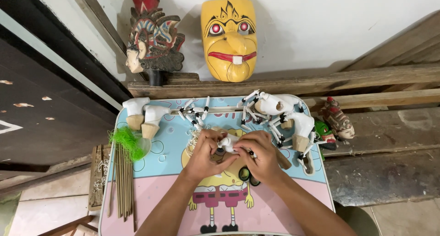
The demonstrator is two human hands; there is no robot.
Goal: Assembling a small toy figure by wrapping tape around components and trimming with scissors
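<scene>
Head view, looking down on a small table with a pastel cartoon print on its top. Both forearms enter from the lower edge and converge toward the middle of the table, elbows spread wide and wrists angled inward so that the two hands meet. The left hand is curled, knuckles up, with its fingertips pinched on the left end of a small white puppet piece. The right hand is likewise curled and grips the same piece from the right side, thumb and fingers pressed against it near a small black bead. The white puppet piece sits between the two hands, just above the centre of the table and largely covered by the fingers; whether it rests on the table or is lifted clear cannot be told.

Behind the hands, along the far edge of the table, lie white puppet bodies with wooden bases at left and a cluster of white jointed limbs and torsos at right. A bundle of thin sticks lies along the left edge, beside a tuft of green fibre. A yellow carved mask and a painted puppet head with an ornate headdress lean against the white wall on a wooden ledge. Two smaller painted heads lie on the planks to the right of the table.
</scene>
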